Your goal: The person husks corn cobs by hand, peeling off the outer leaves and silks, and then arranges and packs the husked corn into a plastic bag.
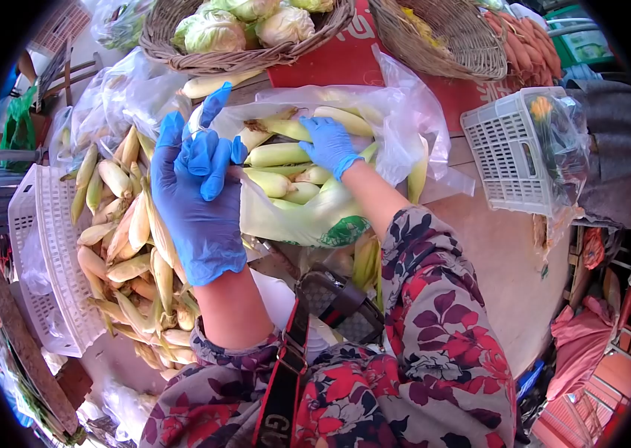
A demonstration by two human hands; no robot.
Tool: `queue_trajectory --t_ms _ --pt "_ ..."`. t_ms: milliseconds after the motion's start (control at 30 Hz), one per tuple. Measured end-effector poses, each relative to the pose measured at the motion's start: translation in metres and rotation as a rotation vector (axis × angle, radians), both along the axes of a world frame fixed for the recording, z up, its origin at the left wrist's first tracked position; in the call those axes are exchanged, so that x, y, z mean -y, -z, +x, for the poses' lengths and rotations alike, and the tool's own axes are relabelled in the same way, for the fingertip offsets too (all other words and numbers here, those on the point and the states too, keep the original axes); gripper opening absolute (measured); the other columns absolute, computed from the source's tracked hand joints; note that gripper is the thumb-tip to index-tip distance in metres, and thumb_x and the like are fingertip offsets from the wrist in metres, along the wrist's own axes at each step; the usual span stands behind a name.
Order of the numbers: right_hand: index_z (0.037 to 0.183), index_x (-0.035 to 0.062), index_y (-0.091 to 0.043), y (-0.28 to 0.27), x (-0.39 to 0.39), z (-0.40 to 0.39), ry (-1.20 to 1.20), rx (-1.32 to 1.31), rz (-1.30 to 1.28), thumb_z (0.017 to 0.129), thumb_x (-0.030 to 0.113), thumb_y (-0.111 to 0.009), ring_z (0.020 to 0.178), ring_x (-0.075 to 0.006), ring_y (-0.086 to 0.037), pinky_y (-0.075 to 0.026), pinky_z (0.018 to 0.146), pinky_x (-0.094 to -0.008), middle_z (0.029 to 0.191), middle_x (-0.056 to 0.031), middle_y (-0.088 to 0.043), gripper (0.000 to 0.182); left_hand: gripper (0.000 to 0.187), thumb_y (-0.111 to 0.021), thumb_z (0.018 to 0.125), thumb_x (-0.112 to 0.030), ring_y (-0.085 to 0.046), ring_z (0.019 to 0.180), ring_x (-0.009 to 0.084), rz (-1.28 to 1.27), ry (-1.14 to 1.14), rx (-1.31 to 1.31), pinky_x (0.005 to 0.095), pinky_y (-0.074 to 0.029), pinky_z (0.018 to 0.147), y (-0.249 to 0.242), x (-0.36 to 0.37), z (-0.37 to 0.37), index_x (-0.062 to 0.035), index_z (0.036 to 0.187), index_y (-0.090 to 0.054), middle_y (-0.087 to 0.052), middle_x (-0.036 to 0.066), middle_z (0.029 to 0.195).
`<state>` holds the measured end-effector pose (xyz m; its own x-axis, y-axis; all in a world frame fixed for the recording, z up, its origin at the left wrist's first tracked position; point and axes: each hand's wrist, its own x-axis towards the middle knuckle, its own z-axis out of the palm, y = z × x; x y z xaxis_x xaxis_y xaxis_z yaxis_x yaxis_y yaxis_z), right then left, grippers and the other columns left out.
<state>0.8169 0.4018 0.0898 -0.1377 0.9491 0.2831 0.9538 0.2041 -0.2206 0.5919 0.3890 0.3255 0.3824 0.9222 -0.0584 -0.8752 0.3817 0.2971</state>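
Observation:
My left hand [200, 179], in a blue glove, is raised over the corn pile, left of a clear plastic bag [420, 104]. Its lower fingers are curled in and one finger points up. Something pale shows between the fingers, too little to name. Inside the bag lie several husked ears of corn [278, 154], pale green and yellow. My right hand [328, 143], also gloved in blue, reaches into the bag and rests on these ears with its fingers stretched out. Part of the ears under it is hidden.
A big pile of corn [132, 246] lies at left beside a white crate [58, 254]. Wicker baskets stand at the back, one with cabbages [214, 31]. Another white crate [505, 149] is at right, near orange-red carrots [528, 48]. A dark strap [285, 373] hangs at my front.

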Motion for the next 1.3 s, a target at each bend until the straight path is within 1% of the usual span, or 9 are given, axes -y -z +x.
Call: queue_trajectory --t_ms 167,367,467,667,867,967,1167,1267,1300 --pt "0.104 0.0076 -0.059 -0.003 -0.039 -0.011 0.119 0.226 -0.359 0.075 0.025 -0.061 0.101 -0.0278 -0.053 -0.045 0.081 -0.0421 0.103 -0.0126 -0.057 0.035 0.065 -0.047 0.092 -0.021 -0.028 0.036 0.0069 -0.007 -0.029 -0.041 0.0248 -0.045 0.068 -0.002 0.000 0.001 0.0192 0.132 -0.016 -0.032 -0.005 0.050" --pt "0.105 0.0073 -0.058 -0.047 -0.051 -0.046 -0.224 0.136 -0.005 0.077 0.019 -0.057 0.090 -0.0280 -0.059 -0.046 0.079 -0.0421 0.099 -0.0160 -0.058 0.031 0.056 -0.045 0.093 -0.025 -0.027 0.038 0.0058 -0.022 -0.058 -0.134 0.0225 -0.041 0.058 -0.006 0.001 0.000 0.0198 0.125 -0.033 -0.029 -0.006 0.051" --pt "0.106 0.0047 -0.058 -0.043 -0.075 -0.072 -0.007 0.025 -0.312 0.079 0.014 -0.053 0.090 -0.0311 -0.060 -0.047 0.082 -0.0406 0.101 -0.0184 -0.060 0.028 0.054 -0.046 0.093 -0.026 -0.028 0.040 0.0069 -0.081 -0.008 -0.108 0.0227 -0.039 0.059 -0.002 0.000 0.005 0.0187 0.123 -0.036 -0.030 -0.006 0.051" --pt "0.112 0.0039 -0.059 -0.003 -0.067 -0.020 -0.166 -0.844 -0.477 0.078 0.025 -0.060 0.105 -0.0338 -0.055 -0.043 0.093 -0.0362 0.112 -0.0213 -0.058 0.040 0.045 -0.044 0.093 -0.024 -0.029 0.041 0.0072 -0.137 -0.068 -0.352 0.0251 -0.035 0.059 -0.002 0.001 0.002 0.0145 0.115 -0.048 -0.034 -0.006 0.051" --pt "0.114 0.0090 -0.059 0.011 0.002 0.010 -0.033 -0.133 -0.646 0.074 0.034 -0.064 0.110 -0.0347 -0.052 -0.041 0.095 -0.0410 0.120 -0.0190 -0.053 0.047 0.044 -0.045 0.093 -0.023 -0.027 0.041 0.0068 -0.075 -0.042 -0.364 0.0249 -0.034 0.060 -0.005 0.002 0.003 0.0141 0.115 -0.048 -0.032 -0.006 0.051" --pt "0.114 0.0139 -0.057 -0.021 -0.006 -0.012 0.022 0.069 -0.618 0.072 0.024 -0.067 0.103 -0.0340 -0.053 -0.043 0.089 -0.0436 0.109 -0.0157 -0.057 0.044 0.044 -0.046 0.093 -0.023 -0.026 0.041 0.0068 -0.103 -0.028 -0.324 0.0242 -0.034 0.061 -0.002 0.003 0.004 0.0141 0.115 -0.048 -0.033 -0.006 0.051" --pt "0.111 0.0099 -0.057 -0.001 -0.011 -0.033 0.259 0.145 -0.099 0.069 0.026 -0.069 0.102 -0.0307 -0.048 -0.042 0.085 -0.0441 0.104 -0.0114 -0.055 0.046 0.044 -0.048 0.092 -0.024 -0.027 0.042 0.0067 -0.129 -0.035 -0.306 0.0229 -0.034 0.063 -0.008 0.011 0.003 0.0139 0.115 -0.048 -0.034 -0.006 0.053" --pt "0.104 0.0040 -0.056 -0.022 0.025 -0.081 -0.132 -0.236 -0.186 0.072 0.037 -0.065 0.094 -0.0329 -0.054 -0.045 0.079 -0.0436 0.102 -0.0160 -0.055 0.047 0.044 -0.049 0.092 -0.024 -0.028 0.042 0.0068 -0.110 -0.045 -0.317 0.0231 -0.034 0.062 -0.009 0.011 0.000 0.0141 0.114 -0.049 -0.034 -0.006 0.053" --pt "0.101 0.0047 -0.058 -0.016 0.036 -0.100 -0.069 -0.184 -0.261 0.070 0.039 -0.066 0.093 -0.0331 -0.055 -0.045 0.079 -0.0436 0.099 -0.0164 -0.057 0.047 0.044 -0.049 0.092 -0.024 -0.028 0.042 0.0068 -0.094 -0.049 -0.326 0.0232 -0.034 0.062 -0.009 0.010 0.000 0.0142 0.114 -0.049 -0.034 -0.006 0.053"
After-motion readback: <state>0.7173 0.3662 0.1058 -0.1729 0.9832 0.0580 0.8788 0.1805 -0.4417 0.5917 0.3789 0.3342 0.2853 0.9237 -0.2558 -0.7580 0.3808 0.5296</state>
